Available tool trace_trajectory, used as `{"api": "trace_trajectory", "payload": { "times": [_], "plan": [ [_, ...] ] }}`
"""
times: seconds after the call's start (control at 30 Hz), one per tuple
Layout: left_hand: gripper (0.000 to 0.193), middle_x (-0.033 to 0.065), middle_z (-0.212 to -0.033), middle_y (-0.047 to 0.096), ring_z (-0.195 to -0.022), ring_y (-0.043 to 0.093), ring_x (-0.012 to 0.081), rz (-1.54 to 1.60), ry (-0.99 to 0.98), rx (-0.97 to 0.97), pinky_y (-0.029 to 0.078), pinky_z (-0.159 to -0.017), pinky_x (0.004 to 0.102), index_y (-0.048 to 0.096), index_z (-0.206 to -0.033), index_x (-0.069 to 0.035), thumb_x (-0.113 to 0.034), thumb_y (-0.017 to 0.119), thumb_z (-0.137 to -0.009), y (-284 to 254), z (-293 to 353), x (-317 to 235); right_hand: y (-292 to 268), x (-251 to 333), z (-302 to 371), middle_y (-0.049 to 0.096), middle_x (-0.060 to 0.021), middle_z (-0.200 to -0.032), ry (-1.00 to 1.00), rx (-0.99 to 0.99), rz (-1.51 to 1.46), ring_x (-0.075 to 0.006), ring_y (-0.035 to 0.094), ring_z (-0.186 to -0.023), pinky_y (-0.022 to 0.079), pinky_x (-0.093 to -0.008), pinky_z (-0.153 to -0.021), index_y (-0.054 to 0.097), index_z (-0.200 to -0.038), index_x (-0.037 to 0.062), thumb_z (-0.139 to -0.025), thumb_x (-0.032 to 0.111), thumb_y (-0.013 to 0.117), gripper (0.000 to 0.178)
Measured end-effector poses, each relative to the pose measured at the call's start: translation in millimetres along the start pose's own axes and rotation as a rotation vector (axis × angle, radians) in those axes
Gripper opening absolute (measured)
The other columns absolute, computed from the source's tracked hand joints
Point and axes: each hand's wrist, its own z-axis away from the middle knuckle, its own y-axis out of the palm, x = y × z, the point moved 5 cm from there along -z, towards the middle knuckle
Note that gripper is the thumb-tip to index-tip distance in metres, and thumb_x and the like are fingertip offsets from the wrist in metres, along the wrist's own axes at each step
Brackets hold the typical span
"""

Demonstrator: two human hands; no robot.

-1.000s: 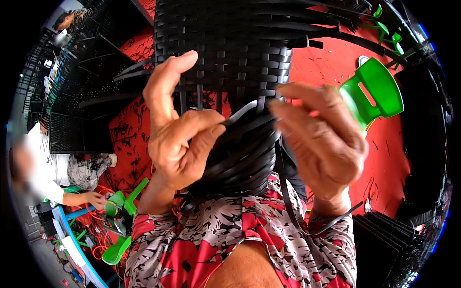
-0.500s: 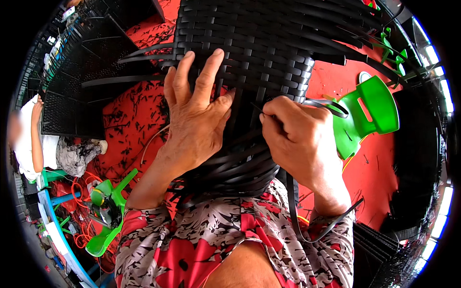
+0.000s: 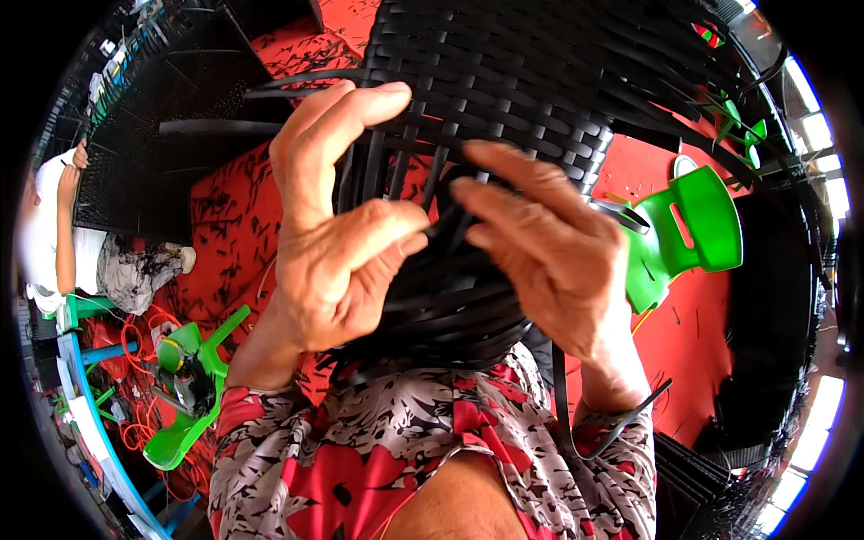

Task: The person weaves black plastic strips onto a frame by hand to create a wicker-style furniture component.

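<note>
- Here is the left hand point(image 3: 337, 243), thumb and index finger brought close together at the tips, the other fingers lifted; whether a strip sits in that pinch, one cannot tell.
- Across from it comes the right hand point(image 3: 562, 252), blurred at the fingers, which point in toward the left hand; its grip cannot be made out either.
- A gap separates the two hands, and dark strips fill the space behind it.
- Just beyond both hands lies the black woven panel point(image 3: 490, 81), tightly laced farther off, with its right edge running down past the right hand's fingers.
- Between the hands and that tight weave, lengthwise strips point(image 3: 373, 166) stand apart, red showing through the gaps.
- Below the hands, a thick bundle of black strips point(image 3: 441, 315) gathers against the patterned shirt point(image 3: 360, 459).
- One loose strip point(image 3: 562, 387) hangs beside the right wrist and bends up across the sleeve; a curled strip end point(image 3: 621, 214) pokes out just right of the right hand.
- Farther right of that hand, a bright green chair point(image 3: 706, 216) with a slotted back, over red floor point(image 3: 684, 333).
- Well left of the left hand, a person in white point(image 3: 54, 225); nearer, dark scraps point(image 3: 229, 211) litter the floor.
</note>
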Motion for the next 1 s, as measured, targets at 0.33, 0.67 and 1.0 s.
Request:
{"api": "trace_trajectory", "payload": {
  "times": [0.33,0.67,1.0],
  "plan": [
    [0.012,0.0191,-0.147,0.037,-0.13,0.036,0.0406,-0.215,-0.116,0.017,0.032,-0.105,0.0477,0.065,-0.087,-0.004,-0.002,0.07,-0.076,13,35,36,13,-5,-8,0.064,-0.0081,-0.067,0.23,0.116,0.119,-0.0188,0.062,-0.053,0.048,-0.0297,-0.052,0.065,-0.089,0.0001,-0.077,-0.001,0.072,0.013],
    [0.013,0.0141,-0.151,0.033,-0.136,0.028,0.0408,0.009,-0.218,0.044,0.027,-0.108,0.0501,0.07,-0.086,-0.004,-0.001,0.071,-0.074,24,39,55,39,-10,-31,0.06,-0.0179,-0.071,0.083,0.337,0.245,-0.0357,0.062,-0.066,0.048,-0.0405,-0.058,0.062,-0.079,-0.0014,-0.079,0.002,0.064,0.004],
    [0.014,0.0263,-0.131,0.049,-0.123,0.045,0.0413,-0.095,0.04,-0.221,0.036,-0.103,0.0518,0.069,-0.085,-0.003,-0.013,0.074,-0.078,-35,20,6,42,11,-32,0.065,-0.0166,-0.106,-0.149,0.212,-0.188,-0.0323,0.069,-0.078,0.058,-0.036,-0.065,0.067,-0.101,0.0011,-0.079,-0.001,0.071,0.023]
  ]
}}
